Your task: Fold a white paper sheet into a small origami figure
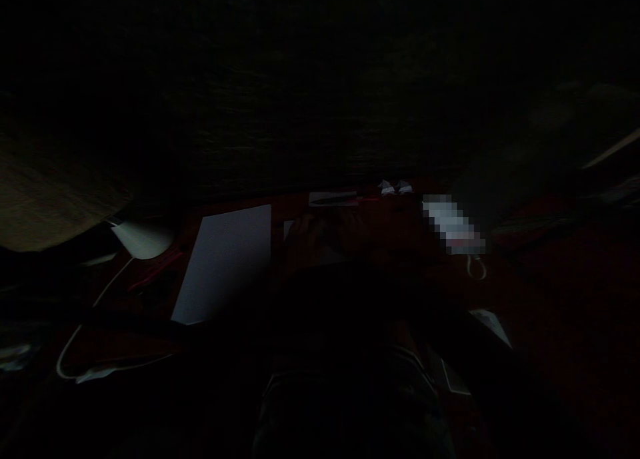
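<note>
In this dark, my hands (316, 232) could crease the white sheet (233, 252) unseen; I cannot tell whether they're open or gripping.

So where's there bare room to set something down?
The likeliest bare patch of the reddish surface lies below the folded white pieces, left of the pixelated pale item. The left is crowded: pale cone, cord, large sheet. Lower down is too dark to tell.

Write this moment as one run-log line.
hands: too dark to tell | pale sheet: left of centre | two small white pieces: far side | pale cord: left
</note>
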A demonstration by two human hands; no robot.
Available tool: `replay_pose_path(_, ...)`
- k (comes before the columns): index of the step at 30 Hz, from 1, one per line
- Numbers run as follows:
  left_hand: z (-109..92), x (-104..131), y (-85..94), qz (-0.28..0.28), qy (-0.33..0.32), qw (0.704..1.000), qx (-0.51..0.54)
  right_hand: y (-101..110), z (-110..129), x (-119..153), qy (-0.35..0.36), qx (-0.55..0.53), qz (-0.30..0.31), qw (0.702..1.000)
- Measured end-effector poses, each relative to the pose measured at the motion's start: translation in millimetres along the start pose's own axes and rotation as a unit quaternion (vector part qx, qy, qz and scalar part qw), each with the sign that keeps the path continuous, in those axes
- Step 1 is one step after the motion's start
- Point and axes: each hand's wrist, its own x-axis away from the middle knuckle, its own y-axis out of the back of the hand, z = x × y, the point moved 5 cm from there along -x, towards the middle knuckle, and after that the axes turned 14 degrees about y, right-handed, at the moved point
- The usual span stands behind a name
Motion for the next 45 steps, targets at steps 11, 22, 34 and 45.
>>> replay_pose_path(11, 0, -1, 4.5, -0.001, 0.0, 1.0, -0.01, 2, 2, -2, -0.05, 0.023, -0.01, 0.998)
replay_pose_path(22, 4, -3, 7.2, -0.012, 0.007, 0.999, -0.048, 0, 0, 2, 0.001, 0.012, -0.009, 1.0)
replay_pose_path(34, 4, -4, 11.2, -0.02, 0.023, 0.997, -0.071, 1, -3, -4, -0.008, 0.029, -0.01, 1.0)
replay_pose_path(45, 16, -8, 18.4, -0.054, 0.053, 0.996, -0.052, 28, -17, 3, -0.062, 0.054, 0.005, 0.997)
